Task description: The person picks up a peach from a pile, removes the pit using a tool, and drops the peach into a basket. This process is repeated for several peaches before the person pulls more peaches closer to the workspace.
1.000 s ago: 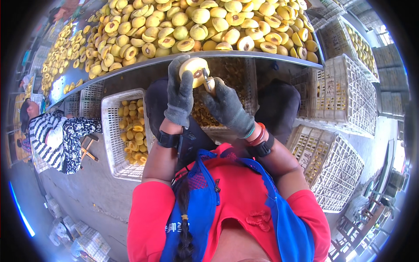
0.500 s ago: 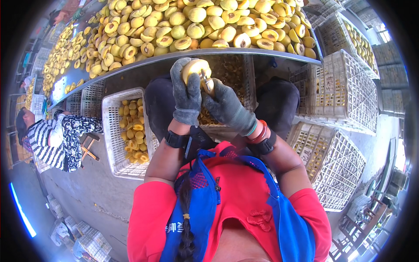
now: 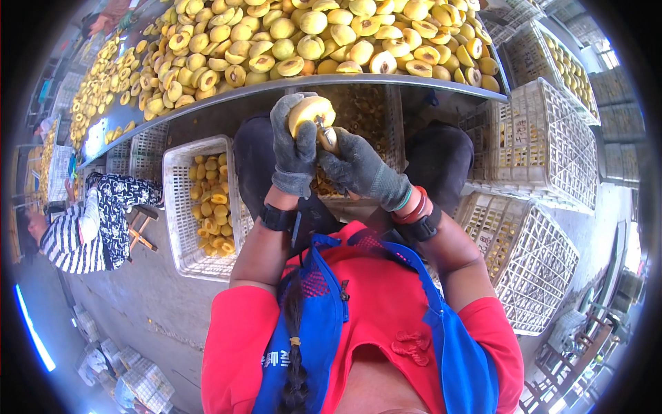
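Observation:
My left hand (image 3: 292,152), in a grey work glove, is closed around a yellow peach half (image 3: 310,112), just below the table's edge. My right hand (image 3: 360,169), gloved the same way, grips a short pitting knife (image 3: 329,139) with a wooden handle. The knife's metal tip is at the cut side of the peach half; how deep it goes I cannot tell. Beyond both hands, many halved yellow peaches (image 3: 314,48) are heaped on the metal table (image 3: 227,99). Beneath my hands is a crate (image 3: 394,127) of brownish pits and scraps, partly hidden by my wrists.
A white crate (image 3: 181,252) holding peach pieces stands beside my left knee. Stacked white crates (image 3: 545,145) rise on the right, with another crate (image 3: 527,269) nearer me. On the left, a person in a striped top (image 3: 76,238) sits by a wooden stool (image 3: 141,229).
The peach half has turned slightly in my left hand, with the knife still at it. The seated person on the left has leaned lower. Both my hands stay in nearly the same place.

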